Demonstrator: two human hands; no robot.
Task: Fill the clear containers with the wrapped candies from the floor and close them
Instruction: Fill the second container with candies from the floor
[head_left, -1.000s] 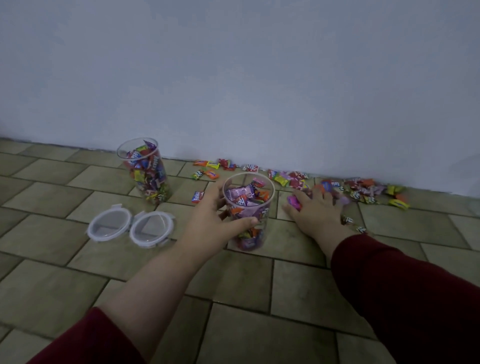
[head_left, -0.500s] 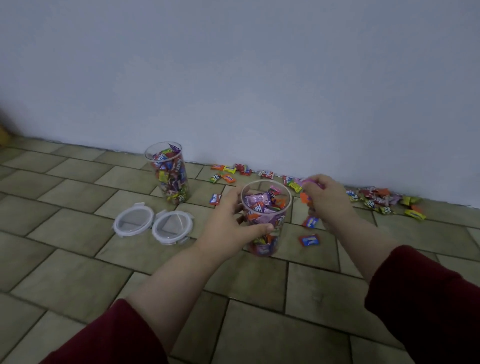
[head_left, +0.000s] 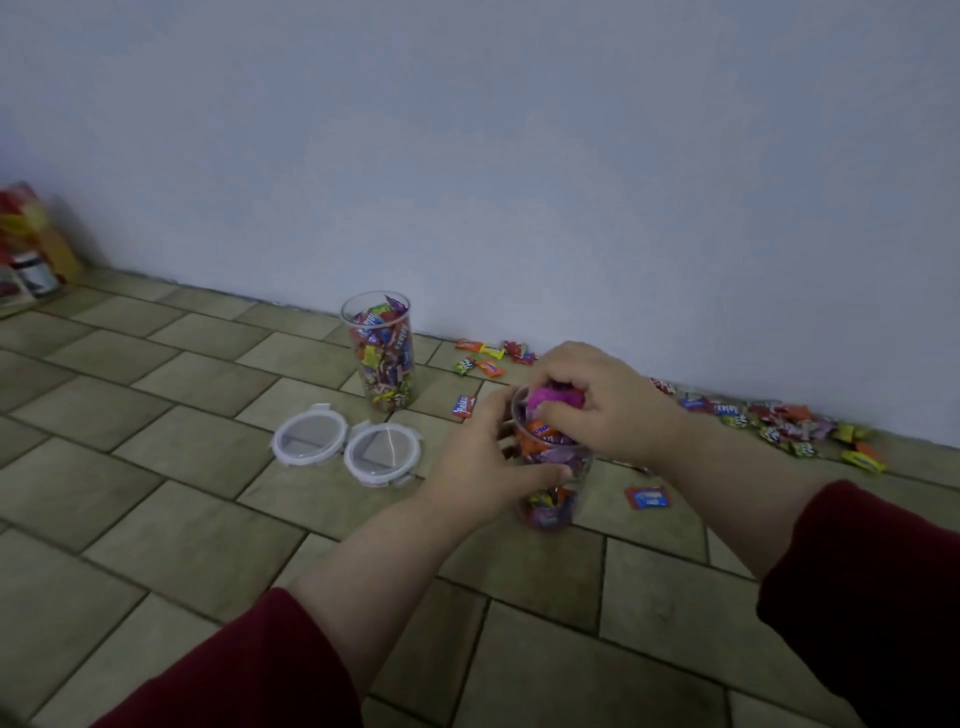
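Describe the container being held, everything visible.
The held container is a clear, plastic-looking cylinder, upright on the tiled floor, lidless. Mixed wrapped candies fill it almost to the rim. The left hand grips its side, fingers curled round it; the right hand sits over its mouth, holding pink and orange candies there.

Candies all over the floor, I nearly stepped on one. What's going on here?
A person is filling clear containers with candies. The left hand grips the near container while the right hand holds a handful of candies at its mouth. The far container stands full but open; both lids lie on the tiles, and loose candies line the wall.
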